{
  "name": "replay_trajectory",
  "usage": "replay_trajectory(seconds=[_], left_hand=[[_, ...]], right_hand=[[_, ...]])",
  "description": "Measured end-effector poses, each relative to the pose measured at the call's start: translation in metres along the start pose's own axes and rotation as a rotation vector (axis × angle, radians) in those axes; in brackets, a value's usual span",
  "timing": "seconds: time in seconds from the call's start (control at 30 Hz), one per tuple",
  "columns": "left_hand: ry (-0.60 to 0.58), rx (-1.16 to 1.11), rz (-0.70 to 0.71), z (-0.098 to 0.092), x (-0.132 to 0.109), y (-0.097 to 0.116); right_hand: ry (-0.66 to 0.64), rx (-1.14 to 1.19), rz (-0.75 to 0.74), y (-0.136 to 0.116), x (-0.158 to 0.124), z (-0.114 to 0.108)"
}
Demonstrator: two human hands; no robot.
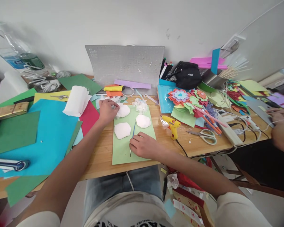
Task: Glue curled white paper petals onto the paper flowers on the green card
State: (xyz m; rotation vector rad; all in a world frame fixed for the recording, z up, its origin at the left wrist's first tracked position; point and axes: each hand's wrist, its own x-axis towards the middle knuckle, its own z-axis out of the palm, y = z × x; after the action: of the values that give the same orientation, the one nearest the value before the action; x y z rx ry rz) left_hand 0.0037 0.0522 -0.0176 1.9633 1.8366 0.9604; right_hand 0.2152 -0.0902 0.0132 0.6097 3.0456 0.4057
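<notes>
A light green sheet (123, 155) lies before me with several white, roughly rounded tissue paper pieces on it. My left hand (107, 111) is at the sheet's upper left corner, thumb and fingers bent together at the edge of one white tissue piece (124, 111); their exact grip is partly hidden. Curled over the middle of the sheet, my right hand (143, 145) has its fingertips on a thin blue paintbrush (133, 130). Another white piece (122, 130) lies left of the brush, and one more (143, 121) lies above the right hand. Crumpled white scraps (140, 106) are at the top edge.
A yellow glue gun (172, 125) and scissors (204, 136) lie to the right, near paper flowers (180, 95). On the left are a white tissue stack (76, 101) and blue paper (49, 132). A grey cutting mat (127, 64) leans on the wall. Another person's hand (282, 126) is far right.
</notes>
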Motion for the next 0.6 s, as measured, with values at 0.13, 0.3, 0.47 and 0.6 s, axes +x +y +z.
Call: replay_trajectory(seconds=[0.13, 0.3, 0.47, 0.6], left_hand=[[0.019, -0.008, 0.009, 0.002, -0.002, 0.000], [0.022, -0.020, 0.027, 0.005, -0.002, -0.003], [0.015, -0.011, 0.008, 0.004, -0.003, -0.002], [-0.001, 0.009, -0.011, 0.002, -0.003, 0.000]], right_hand=[[0.241, -0.073, -0.036, 0.008, -0.009, -0.009], [0.648, 0.070, 0.308, 0.035, -0.013, -0.012], [1.027, 0.504, 0.764, 0.067, 0.020, 0.006], [1.043, 0.694, 0.798, 0.074, 0.048, 0.022]])
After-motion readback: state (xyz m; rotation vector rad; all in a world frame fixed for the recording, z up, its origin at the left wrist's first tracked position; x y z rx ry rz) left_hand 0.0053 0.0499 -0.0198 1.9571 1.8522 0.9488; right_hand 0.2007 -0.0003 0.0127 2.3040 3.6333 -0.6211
